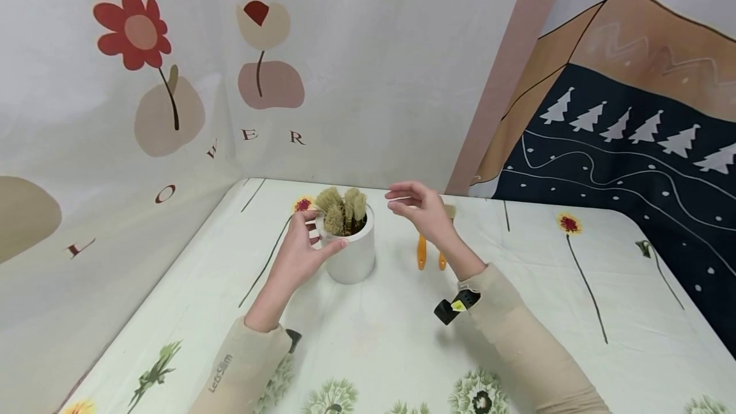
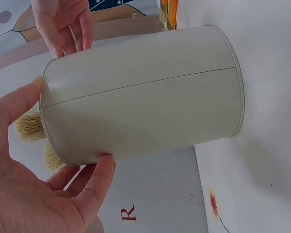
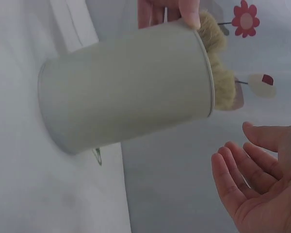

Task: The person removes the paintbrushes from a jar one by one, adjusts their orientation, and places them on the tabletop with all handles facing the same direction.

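Note:
A white cylindrical container (image 1: 352, 265) stands upright on the table, with several brushes (image 1: 332, 213) in it, bristles up. My left hand (image 1: 299, 251) grips the container near its rim, the thumb at the near edge and the fingers on the left side. In the left wrist view, the container (image 2: 140, 92) fills the middle and hides most of the bristles (image 2: 30, 126). Apart from the container, on its right, my right hand (image 1: 422, 209) hovers with loosely bent fingers and holds nothing. The right wrist view shows that hand (image 3: 266, 184) with its palm turned toward the container (image 3: 128, 87).
Two brushes with orange handles (image 1: 422, 253) lie on the table right of the container, partly behind the right hand and wrist. A white cloth with printed flowers (image 1: 581, 280) covers the table. Printed curtains (image 1: 374, 82) hang behind the table's far edge.

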`<state>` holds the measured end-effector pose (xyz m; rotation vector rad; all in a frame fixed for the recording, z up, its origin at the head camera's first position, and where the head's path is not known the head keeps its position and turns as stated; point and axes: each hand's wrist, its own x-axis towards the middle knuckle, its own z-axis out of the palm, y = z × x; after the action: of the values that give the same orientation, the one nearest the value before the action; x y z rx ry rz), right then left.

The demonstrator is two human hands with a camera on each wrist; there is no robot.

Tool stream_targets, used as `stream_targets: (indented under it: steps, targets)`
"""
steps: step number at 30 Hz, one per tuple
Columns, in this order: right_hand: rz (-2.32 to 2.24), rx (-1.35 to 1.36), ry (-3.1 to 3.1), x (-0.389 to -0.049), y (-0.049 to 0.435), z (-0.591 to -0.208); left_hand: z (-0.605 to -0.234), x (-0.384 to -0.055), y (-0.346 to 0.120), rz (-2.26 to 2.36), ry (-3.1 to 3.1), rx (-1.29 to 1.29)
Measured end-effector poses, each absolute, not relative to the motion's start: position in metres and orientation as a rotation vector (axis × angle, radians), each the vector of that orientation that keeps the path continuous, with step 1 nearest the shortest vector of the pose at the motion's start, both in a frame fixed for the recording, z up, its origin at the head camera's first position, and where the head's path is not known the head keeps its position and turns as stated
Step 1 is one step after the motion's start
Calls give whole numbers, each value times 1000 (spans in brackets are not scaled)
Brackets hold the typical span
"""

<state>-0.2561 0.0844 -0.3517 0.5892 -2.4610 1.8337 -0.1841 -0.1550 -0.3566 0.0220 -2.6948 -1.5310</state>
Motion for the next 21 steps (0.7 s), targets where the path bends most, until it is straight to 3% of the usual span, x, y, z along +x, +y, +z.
stream_targets:
  steps: [21]
  targets:
    - [1874, 849, -2414, -233, 49, -334, -357, -184, -156, -1540, -2693, 3]
